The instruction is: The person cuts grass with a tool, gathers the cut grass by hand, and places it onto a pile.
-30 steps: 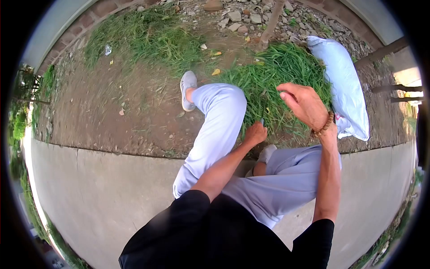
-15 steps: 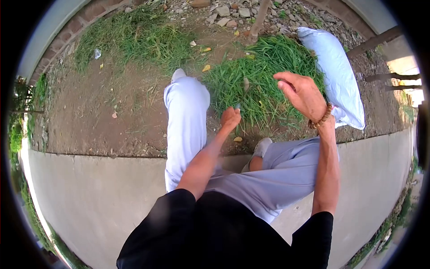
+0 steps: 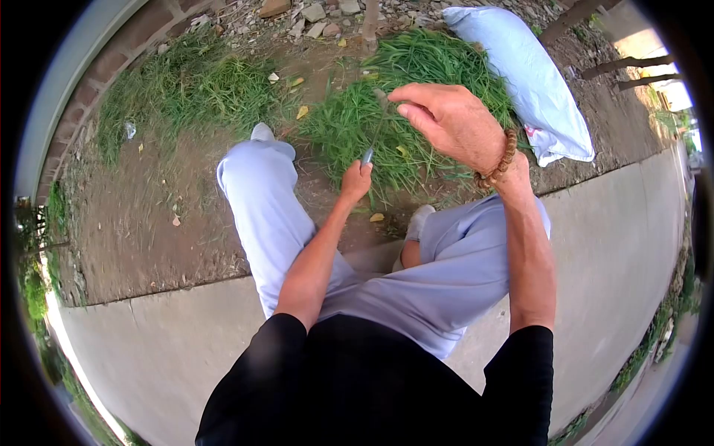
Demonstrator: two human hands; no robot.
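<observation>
My left hand (image 3: 356,181) is closed around the grey handle of a thin tool that looks like a sickle (image 3: 367,155). Its slim shaft points away from me over the cut grass (image 3: 346,123), where the far end blurs into the blades. Higher and to the right, my right hand (image 3: 457,126) hovers above the grass pile with a beaded bracelet (image 3: 500,160) at the wrist. Its fingers are curved and the thumb stands apart from them, with nothing visible between.
A pale blue-white sack (image 3: 532,74) lies right of the grass. Another grass patch (image 3: 190,97) spreads at the far left. Rubble (image 3: 316,16) and a thin trunk (image 3: 370,26) stand behind. My shoes are on the soil by a concrete strip (image 3: 171,327).
The view has swung right and tilted. Both hands now appear further left; the right hand looks higher and closer to me, and more of the tool's handle shows.
</observation>
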